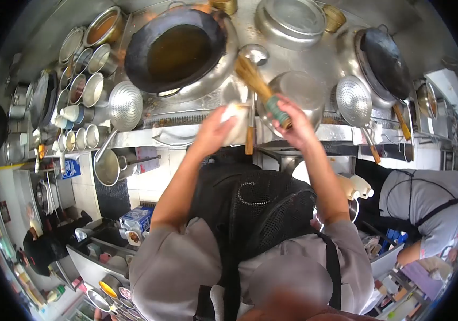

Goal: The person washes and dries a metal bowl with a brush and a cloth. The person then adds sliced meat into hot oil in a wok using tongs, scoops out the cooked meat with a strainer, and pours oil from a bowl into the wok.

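Grey shirt [175, 262]: soft matte fabric, black straps over it, plus a blurry rounded blob too smeared to name.
Steel range top [320, 59]: shiny, scuffed metal, slotted strip along the front.
Wok [135, 61]: wide dark bowl up past the left hand, brownish, oily-looking liquid [181, 53] pooled inside.
Round steel vessel [303, 85]: smooth and dull, right behind the brush.
Perforated skimmers: shallow discs full of holes, one off left [125, 106], one off right [353, 99].
Bamboo wok brush [261, 88]: straw-coloured splayed bristles, green-wrapped grip. It's in the right hand, slanting up and left, bristle end near the ladle bowl.
Ladle [254, 53]: rounded steel bowl, wooden handle end sitting between the hands.
Right hand [297, 124]: fingers curled around the green grip, holding the brush.
Left hand [214, 130]: bent around a pale cloth [237, 124], gripping it, some fingertips hidden.
Cloth: creamy, folded, left of the ladle handle.
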A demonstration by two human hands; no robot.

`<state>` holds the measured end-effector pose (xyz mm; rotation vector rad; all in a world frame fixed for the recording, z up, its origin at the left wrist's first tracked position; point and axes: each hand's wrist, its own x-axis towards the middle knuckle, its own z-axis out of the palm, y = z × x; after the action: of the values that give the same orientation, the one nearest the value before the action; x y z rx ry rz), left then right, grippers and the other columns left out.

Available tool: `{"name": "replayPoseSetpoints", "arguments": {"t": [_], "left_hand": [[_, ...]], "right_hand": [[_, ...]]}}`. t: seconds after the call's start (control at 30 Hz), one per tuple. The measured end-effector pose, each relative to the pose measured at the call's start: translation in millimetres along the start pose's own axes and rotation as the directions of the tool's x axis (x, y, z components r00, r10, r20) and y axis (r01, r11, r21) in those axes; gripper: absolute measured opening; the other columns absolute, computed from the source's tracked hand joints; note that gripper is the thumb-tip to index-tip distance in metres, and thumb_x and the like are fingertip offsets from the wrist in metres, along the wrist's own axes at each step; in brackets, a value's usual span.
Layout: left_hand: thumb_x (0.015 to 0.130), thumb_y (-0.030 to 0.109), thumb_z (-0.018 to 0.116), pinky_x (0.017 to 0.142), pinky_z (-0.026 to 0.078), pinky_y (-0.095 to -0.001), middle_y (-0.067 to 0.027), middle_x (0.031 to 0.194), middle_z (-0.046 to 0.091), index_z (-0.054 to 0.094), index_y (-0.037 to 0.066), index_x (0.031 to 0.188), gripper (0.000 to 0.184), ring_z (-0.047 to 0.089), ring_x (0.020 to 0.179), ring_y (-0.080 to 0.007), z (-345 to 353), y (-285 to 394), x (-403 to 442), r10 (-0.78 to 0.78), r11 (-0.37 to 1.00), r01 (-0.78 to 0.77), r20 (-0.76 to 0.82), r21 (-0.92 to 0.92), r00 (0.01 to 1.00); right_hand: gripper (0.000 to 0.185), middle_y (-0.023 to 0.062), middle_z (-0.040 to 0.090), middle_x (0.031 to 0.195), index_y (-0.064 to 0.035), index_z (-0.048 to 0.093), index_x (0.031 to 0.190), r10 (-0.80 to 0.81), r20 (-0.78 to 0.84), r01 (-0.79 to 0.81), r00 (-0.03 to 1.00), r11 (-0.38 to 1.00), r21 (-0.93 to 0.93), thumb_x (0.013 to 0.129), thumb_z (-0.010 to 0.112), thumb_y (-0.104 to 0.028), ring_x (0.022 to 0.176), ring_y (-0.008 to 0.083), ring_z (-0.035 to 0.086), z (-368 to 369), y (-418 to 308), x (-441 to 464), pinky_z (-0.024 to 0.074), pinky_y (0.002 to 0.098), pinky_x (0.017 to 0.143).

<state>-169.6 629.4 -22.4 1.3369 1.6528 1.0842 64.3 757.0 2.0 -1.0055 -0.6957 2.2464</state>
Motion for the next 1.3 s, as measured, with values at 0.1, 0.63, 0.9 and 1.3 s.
{"name": "replayPoseSetpoints", "arguments": {"t": [0.1,0.63,0.9,1.3], "left_hand": [[0.096,0.024,0.065,0.096,0.047,-0.0364,-0.0182,0.122,0.065,0.055,-0.004,0.129,0.044,0.062,0.109,-0.0249,-78,-42,-67,-0.239,0.968,0.211,-0.25,-0.134,0.938],[0.084,0.014,0.075,0.088,0.051,-0.034,-0.0167,0.112,0.066,0.053,-0.002,0.132,0.054,0.063,0.1,-0.0214,-257,-269,-130,-0.413,0.835,0.284,-0.196,-0.471,0.889],[0.08,0.02,0.08,0.088,0.052,-0.0389,-0.0171,0.107,0.066,0.064,-0.001,0.119,0.048,0.064,0.096,-0.0291,-245,-333,-114,-0.257,0.965,0.247,-0.476,-0.084,0.841],[0.085,0.018,0.076,0.093,0.047,-0.0455,-0.0198,0.113,0.061,0.058,0.0,0.12,0.043,0.056,0.106,-0.0382,-239,-292,-150,0.119,0.934,0.183,-0.751,0.307,0.649]], "right_hand": [[0.067,0.0133,0.061,0.093,-0.0041,0.036,0.147,-0.012,-0.062,0.007,0.998,0.996,-0.087,0.092,0.069,-0.023,0.061,0.0163,0.057,21,66,33,0.0396,0.0264,0.049],[0.079,0.0371,0.047,0.132,-0.0097,0.031,0.152,-0.366,-0.262,-0.34,0.893,-0.165,-0.926,0.089,0.058,-0.048,0.116,0.0511,0.056,71,217,111,0.046,0.053,0.1],[0.068,0.034,0.047,0.132,-0.0079,0.051,0.14,-0.51,-0.121,-0.252,0.852,-0.197,-0.947,0.086,0.064,-0.048,0.119,0.0475,0.055,87,205,61,0.0464,0.0517,0.099],[0.062,0.0394,0.05,0.125,-0.0016,0.054,0.137,-0.55,-0.125,-0.219,0.826,-0.108,-0.97,0.088,0.063,-0.039,0.114,0.0511,0.054,52,193,25,0.0448,0.0493,0.101]]}}
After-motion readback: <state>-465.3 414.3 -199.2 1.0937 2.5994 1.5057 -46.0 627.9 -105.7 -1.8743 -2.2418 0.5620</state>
